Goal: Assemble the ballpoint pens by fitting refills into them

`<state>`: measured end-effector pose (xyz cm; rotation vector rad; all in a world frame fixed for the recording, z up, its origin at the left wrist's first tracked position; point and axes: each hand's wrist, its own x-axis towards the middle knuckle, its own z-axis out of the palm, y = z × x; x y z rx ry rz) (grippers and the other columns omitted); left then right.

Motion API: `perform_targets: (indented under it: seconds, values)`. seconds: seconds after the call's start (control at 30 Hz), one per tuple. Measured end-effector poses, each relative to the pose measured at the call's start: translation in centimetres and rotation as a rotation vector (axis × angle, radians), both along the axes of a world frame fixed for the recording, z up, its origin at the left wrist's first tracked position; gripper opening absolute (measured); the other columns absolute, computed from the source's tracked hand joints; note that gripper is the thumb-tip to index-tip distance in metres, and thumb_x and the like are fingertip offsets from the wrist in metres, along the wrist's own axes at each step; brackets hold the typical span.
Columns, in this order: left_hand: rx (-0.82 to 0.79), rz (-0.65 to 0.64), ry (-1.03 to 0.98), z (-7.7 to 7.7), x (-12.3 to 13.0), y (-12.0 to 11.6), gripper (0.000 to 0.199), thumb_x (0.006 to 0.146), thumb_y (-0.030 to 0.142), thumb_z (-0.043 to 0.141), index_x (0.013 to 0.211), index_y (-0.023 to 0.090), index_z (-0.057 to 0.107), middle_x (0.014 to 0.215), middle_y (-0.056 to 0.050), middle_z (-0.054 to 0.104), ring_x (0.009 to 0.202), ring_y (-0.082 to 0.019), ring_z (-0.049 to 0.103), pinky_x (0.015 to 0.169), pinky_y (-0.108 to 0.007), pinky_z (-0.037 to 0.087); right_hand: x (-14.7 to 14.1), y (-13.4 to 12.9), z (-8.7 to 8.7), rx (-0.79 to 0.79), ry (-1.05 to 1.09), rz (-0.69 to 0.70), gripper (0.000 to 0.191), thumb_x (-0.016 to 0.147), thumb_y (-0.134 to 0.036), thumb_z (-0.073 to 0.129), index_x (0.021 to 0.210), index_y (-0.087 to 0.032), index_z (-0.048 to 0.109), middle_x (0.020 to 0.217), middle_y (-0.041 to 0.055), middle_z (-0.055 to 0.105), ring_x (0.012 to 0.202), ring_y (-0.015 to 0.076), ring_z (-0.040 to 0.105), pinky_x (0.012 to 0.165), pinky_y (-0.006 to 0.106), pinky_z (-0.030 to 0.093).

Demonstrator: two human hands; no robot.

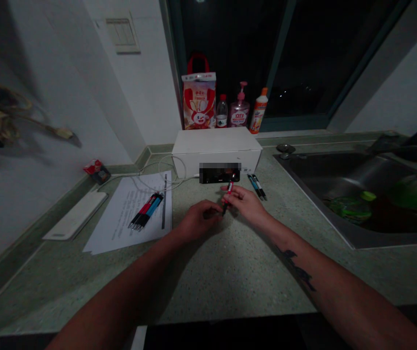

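Observation:
In the head view my right hand [243,200] pinches a red and black pen [230,186], held upright at a slant over the counter. My left hand [201,218] has its fingers curled, with thumb and fingertips closed at the pen's dark lower end; the exact contact is hard to see. To the right of my right hand, a blue pen and a white pen [259,187], both with black ends, lie side by side. Several red, blue and black pens [146,212] lie in a bunch on printed paper sheets [121,209] to the left.
Behind my hands a phone [219,174] leans on a white box [216,146], with a white cable [157,182] leading left. A sink [339,228] is at the right. Bottles [239,112] and a red bag [199,102] stand behind the box. A white slab [79,216] lies left.

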<state>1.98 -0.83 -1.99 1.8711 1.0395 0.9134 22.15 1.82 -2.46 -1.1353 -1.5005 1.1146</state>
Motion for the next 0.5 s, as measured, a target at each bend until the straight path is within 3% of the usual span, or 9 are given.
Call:
perform_targets:
  seconds: [0.07, 0.13, 0.2, 0.33, 0.5]
  values:
    - [0.035, 0.03, 0.005, -0.1, -0.1, 0.1, 0.017, 0.081, 0.021, 0.07, 0.098, 0.02, 0.073, 0.102, -0.007, 0.073, 0.093, -0.02, 0.07, 0.087, -0.034, 0.055, 1.5, 0.5, 0.5, 0.118, -0.247, -0.204, 0.039, 0.093, -0.042, 0.054, 0.12, -0.018, 0.069, 0.092, 0.0093, 0.077, 0.083, 0.0249, 0.072, 0.076, 0.038, 0.056]
    - [0.054, 0.051, 0.02, -0.2, -0.3, 0.3, 0.017, 0.083, 0.023, 0.07, 0.1, 0.02, 0.072, 0.101, -0.007, 0.073, 0.091, -0.02, 0.069, 0.086, -0.035, 0.056, 3.4, 1.0, 1.3, 0.237, -0.526, -0.39, 0.039, 0.098, -0.034, 0.045, 0.122, -0.016, 0.07, 0.113, 0.0152, 0.074, 0.102, 0.029, 0.069, 0.089, 0.042, 0.052]
    - [0.063, 0.059, 0.036, -0.3, -0.4, 0.5, 0.016, 0.084, 0.024, 0.07, 0.099, 0.02, 0.072, 0.098, -0.007, 0.073, 0.089, -0.02, 0.069, 0.085, -0.035, 0.056, 5.4, 1.5, 1.9, 0.22, -0.758, -0.499, 0.041, 0.1, -0.029, 0.04, 0.126, -0.014, 0.068, 0.122, 0.0203, 0.07, 0.108, 0.0317, 0.067, 0.092, 0.043, 0.05]
    - [0.063, 0.065, 0.059, -0.5, -0.5, 0.6, 0.014, 0.085, 0.022, 0.068, 0.098, 0.02, 0.072, 0.096, -0.006, 0.073, 0.087, -0.019, 0.069, 0.084, -0.034, 0.056, 8.1, 2.1, 1.9, 0.035, -1.038, -0.612, 0.042, 0.097, -0.018, 0.038, 0.124, -0.007, 0.068, 0.112, 0.0262, 0.068, 0.097, 0.0327, 0.069, 0.084, 0.04, 0.05]
    - [0.079, 0.061, 0.082, -0.5, -0.6, 0.7, 0.015, 0.085, 0.022, 0.068, 0.099, 0.02, 0.072, 0.097, -0.006, 0.073, 0.086, -0.018, 0.068, 0.084, -0.034, 0.056, 8.6, 2.9, 0.6, -0.054, -1.12, -0.547, 0.042, 0.093, -0.013, 0.041, 0.124, -0.006, 0.069, 0.112, 0.026, 0.067, 0.101, 0.0323, 0.067, 0.088, 0.039, 0.049]
